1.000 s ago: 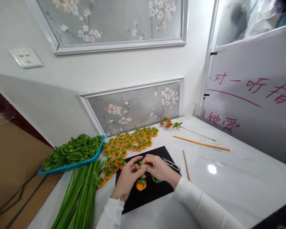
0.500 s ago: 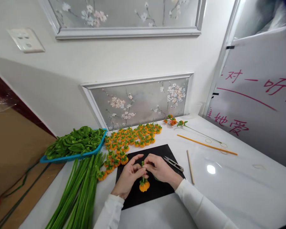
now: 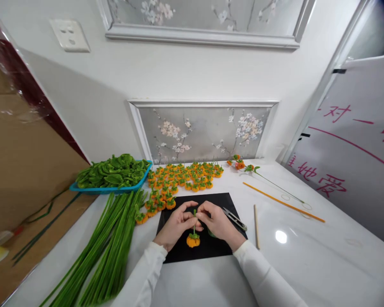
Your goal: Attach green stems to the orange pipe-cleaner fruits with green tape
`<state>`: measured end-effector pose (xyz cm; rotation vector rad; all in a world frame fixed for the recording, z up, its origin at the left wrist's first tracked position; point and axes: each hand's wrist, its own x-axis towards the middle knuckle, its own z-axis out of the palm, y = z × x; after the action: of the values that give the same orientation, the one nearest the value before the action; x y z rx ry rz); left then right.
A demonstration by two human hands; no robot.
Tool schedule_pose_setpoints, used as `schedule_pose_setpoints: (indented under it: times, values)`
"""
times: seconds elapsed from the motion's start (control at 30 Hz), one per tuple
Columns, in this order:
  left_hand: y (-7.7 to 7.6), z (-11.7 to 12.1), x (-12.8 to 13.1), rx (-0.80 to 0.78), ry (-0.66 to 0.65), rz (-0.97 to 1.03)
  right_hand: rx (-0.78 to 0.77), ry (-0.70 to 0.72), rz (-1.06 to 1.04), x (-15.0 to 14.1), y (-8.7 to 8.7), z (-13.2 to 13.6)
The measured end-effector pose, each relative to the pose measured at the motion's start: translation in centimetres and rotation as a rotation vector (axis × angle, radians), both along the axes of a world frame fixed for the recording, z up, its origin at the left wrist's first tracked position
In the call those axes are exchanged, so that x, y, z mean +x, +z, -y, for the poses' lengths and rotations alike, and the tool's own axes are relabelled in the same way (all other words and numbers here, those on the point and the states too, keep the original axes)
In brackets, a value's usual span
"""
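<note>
fruit [image 3: 193,242], one — orange, lobed, green-collared; stem [image 3: 195,212] green, thin, upright, pinched — over black mat [image 3: 211,250].

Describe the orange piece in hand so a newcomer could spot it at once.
On the white table, find the black mat at the near middle. Above it, the left hand and right hand meet at a green stem, with the orange piece at its lower end. Unlike the many similar pieces grouped behind and to the left, this one alone is held.

Green piece [image 3: 210,233] partly hidden by right hand [image 3: 218,221], upper panel [image 3: 198,16] cropped, lettered sheet [image 3: 355,149] cropped
</note>
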<state>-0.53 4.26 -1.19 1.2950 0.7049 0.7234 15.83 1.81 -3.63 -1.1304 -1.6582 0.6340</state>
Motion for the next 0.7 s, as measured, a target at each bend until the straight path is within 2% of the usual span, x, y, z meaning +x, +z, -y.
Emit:
schedule_pose_setpoints:
  times: [0.2,0.3,0.47,0.63,0.7]
  values:
    - [-0.2,0.4,0.3,0.038,-0.036,0.014,-0.166,0.143,-0.184,0.3,-0.8,-0.3]
    - [-0.2,0.7,0.4,0.046,-0.040,0.004,-0.156,0.183,-0.176,0.7,-0.8,-0.3]
    - [-0.1,0.9,0.4,0.050,-0.004,-0.007,-0.077,0.086,-0.109,1.0,0.0,0.1]
    - [0.1,0.7,0.4,-0.031,0.053,-0.056,-0.017,0.027,-0.052,0.6,0.3,0.4]
    - [0.1,0.6,0.4,0.017,0.060,-0.090,0.007,0.018,-0.040,0.5,0.3,0.4]
